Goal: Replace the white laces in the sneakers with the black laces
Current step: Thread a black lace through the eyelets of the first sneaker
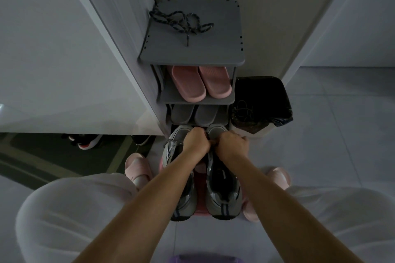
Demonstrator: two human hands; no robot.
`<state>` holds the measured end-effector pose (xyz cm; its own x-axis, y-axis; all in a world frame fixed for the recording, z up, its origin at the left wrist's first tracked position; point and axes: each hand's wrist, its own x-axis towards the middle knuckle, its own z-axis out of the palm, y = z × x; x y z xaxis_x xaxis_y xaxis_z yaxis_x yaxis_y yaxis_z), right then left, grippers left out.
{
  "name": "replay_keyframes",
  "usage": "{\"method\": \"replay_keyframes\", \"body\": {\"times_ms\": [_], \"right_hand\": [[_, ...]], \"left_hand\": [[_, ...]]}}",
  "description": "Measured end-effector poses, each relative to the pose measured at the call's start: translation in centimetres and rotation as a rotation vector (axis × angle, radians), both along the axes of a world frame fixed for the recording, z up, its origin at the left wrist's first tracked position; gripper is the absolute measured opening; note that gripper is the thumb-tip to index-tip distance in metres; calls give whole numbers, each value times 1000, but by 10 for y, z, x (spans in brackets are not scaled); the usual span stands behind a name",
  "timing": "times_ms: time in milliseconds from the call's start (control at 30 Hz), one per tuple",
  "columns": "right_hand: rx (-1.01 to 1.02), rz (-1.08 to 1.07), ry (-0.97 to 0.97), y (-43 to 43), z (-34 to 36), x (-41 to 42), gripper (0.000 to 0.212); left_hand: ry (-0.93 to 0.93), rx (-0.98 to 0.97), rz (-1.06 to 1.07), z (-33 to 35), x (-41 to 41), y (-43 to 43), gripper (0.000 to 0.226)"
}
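Two grey sneakers stand side by side on a pink stool between my knees, the left sneaker (181, 188) and the right sneaker (222, 190), toes pointing away from me. My left hand (196, 142) and my right hand (232, 145) meet over the front of the right sneaker, fingers curled, pinching a dark lace (210, 137) between them. The lacing under my hands is hidden. A dark braided lace (181, 22) lies loose on top of the grey shoe rack (192, 55).
The rack holds pink slippers (201, 83) and grey slippers (193, 114) on lower shelves. A bin with a black bag (261, 104) stands right of it. White walls flank the rack. Shoes (87, 141) lie on a dark mat at the left.
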<state>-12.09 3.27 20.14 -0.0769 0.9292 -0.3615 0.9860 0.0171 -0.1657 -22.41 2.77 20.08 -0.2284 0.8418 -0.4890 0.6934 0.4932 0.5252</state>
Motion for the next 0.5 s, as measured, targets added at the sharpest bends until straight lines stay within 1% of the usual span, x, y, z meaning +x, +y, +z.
{"method": "replay_keyframes", "body": {"times_ms": [67, 167, 233, 333, 433, 500], "right_hand": [[30, 42, 11, -3, -2, -1, 24], [109, 40, 91, -14, -8, 1, 22], [124, 46, 121, -17, -8, 3, 22], [52, 100, 109, -10, -3, 5, 27], [-49, 167, 90, -2, 6, 9, 28], [-96, 203, 116, 2, 12, 12, 25]], "left_hand": [[18, -6, 14, -1, 2, -1, 21], [39, -16, -4, -3, 3, -2, 24], [24, -25, -21, -1, 3, -3, 26], [-53, -30, -71, 8, 4, -8, 27], [-146, -38, -110, 15, 1, -18, 18], [-169, -40, -96, 15, -1, -21, 15]]}}
